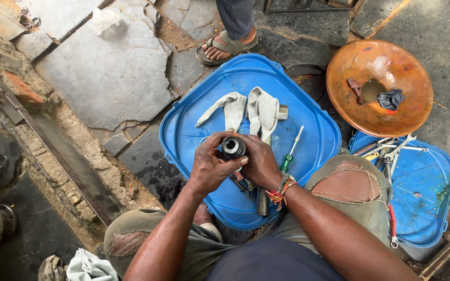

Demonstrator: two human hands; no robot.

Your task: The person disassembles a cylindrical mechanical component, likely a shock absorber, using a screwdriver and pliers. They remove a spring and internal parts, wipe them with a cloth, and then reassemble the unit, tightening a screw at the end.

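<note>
Cluttering cracked stone floor (110, 78): blue lids (183, 140)

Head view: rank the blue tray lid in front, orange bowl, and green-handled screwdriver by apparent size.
1. Blue tray lid
2. Orange bowl
3. Green-handled screwdriver
The lid lies slightly nearer the camera, but the gap looks clear.

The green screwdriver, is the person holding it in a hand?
No, the green screwdriver lies on the blue tray, while the left hand and right hand grip a small dark metal cylinder.
</note>
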